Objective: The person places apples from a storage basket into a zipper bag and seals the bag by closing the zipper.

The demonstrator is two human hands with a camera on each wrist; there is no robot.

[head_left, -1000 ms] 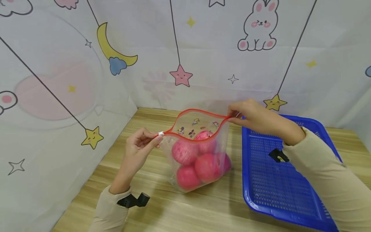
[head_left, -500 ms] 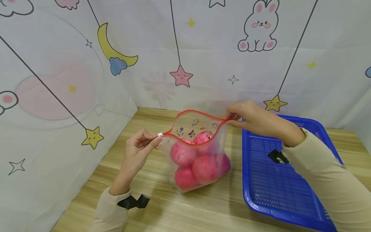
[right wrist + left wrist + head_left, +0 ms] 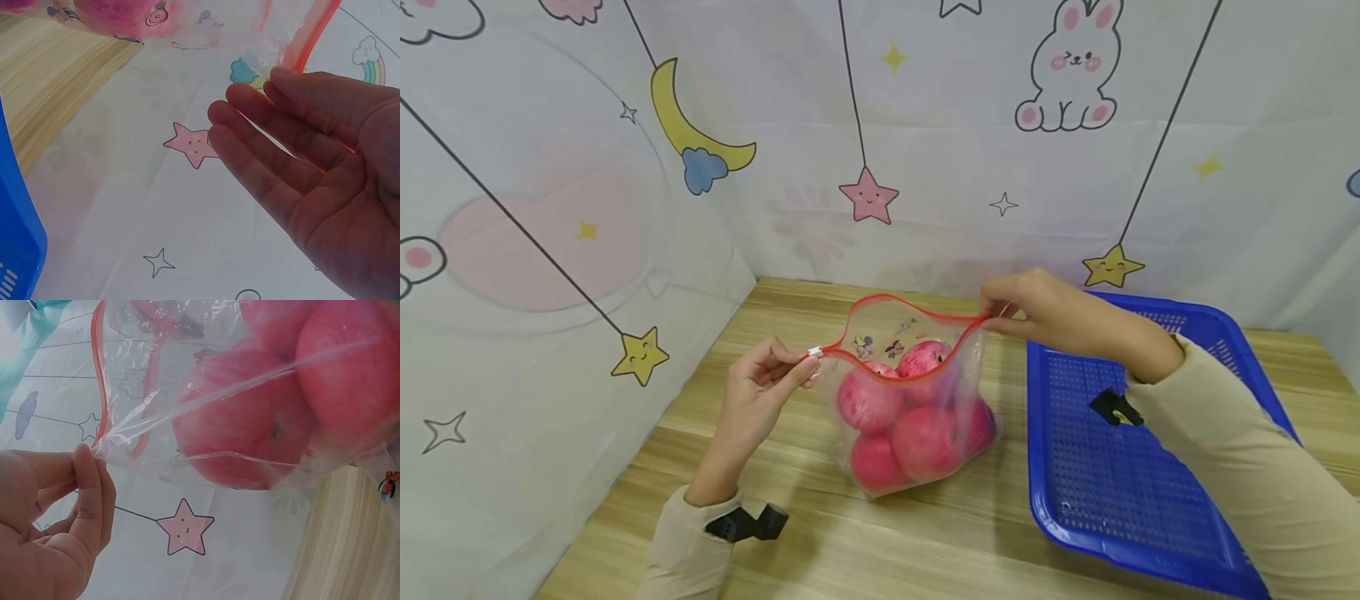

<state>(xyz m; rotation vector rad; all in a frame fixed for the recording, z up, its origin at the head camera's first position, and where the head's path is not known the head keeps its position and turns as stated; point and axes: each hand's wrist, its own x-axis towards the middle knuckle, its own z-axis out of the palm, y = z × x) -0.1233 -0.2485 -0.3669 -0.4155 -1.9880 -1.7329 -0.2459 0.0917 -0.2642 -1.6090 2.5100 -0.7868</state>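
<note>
A clear zip bag (image 3: 880, 297) with a red-edged mouth stands on the table, its mouth gaping. Several pink-red apples (image 3: 925, 442) fill its lower part. My left hand (image 3: 752, 392) pinches the left end of the red zip, beside a white slider (image 3: 815, 352). At the opposite end, my right hand (image 3: 1048, 312) pinches the corner of the zip between thumb and fingers. In the left wrist view, the plastic is drawn taut from the fingertips (image 3: 84, 465) across an apple (image 3: 244, 419). The right wrist view shows the red zip strip (image 3: 309, 40) at the thumb tip.
A blue plastic basket (image 3: 1037, 467) with a perforated bottom stands to the right of the bag, under my right forearm. The wooden table (image 3: 790, 533) meets a white printed cloth (image 3: 955, 242) at the back and left. A black wrist camera (image 3: 748, 523) sits on the left sleeve.
My right hand has moved slightly left and down with its corner of the bag. The bag's mouth has sunk a little and changed shape. My left hand stays nearly in place.
</note>
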